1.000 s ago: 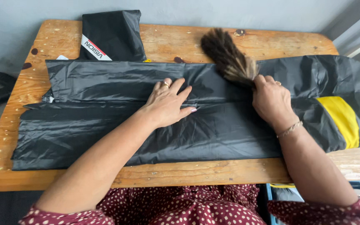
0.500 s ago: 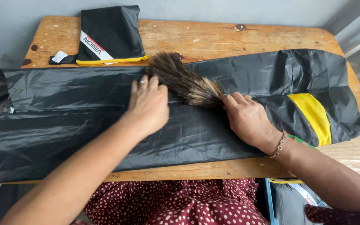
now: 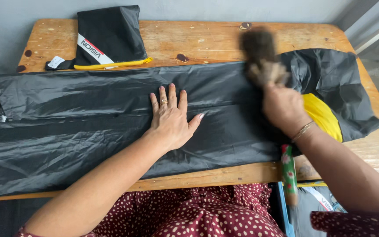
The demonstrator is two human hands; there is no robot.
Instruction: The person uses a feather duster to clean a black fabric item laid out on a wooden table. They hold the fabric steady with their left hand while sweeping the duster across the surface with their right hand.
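We have a long black garment (image 3: 88, 127) of thin shiny fabric spread flat across the wooden tabletop (image 3: 207, 41), running left to right and hanging past the left edge. Its right end shows a yellow panel (image 3: 323, 116) and a bunched black section near the table's right side.

Left hand (image 3: 170, 118): open, fingers spread, palm flat on the garment near its middle, pressing it down. Not gripping anything. Ring on one finger.

Right hand (image 3: 284, 107): clenched around the handle of a small brush (image 3: 259, 55). Dark bristle head sits above the hand, over the garment's upper edge and just left of the bunched section; it is motion-blurred, so we cannot tell whether the bristles touch the fabric. The handle's green and red patterned end (image 3: 288, 169) pokes out below the wrist, over the front table edge. Bangle on that wrist.

The two hands are apart, both over the garment, left at centre, right toward the yellow panel.

Containers: a black pouch (image 3: 108, 33) with a yellow zip edge lies at the back left of the tabletop, just beyond the garment's upper edge. Whether it holds anything, we cannot tell. A blue-rimmed bin (image 3: 282, 210) sits below the front right table edge; dark fabric shows inside it.
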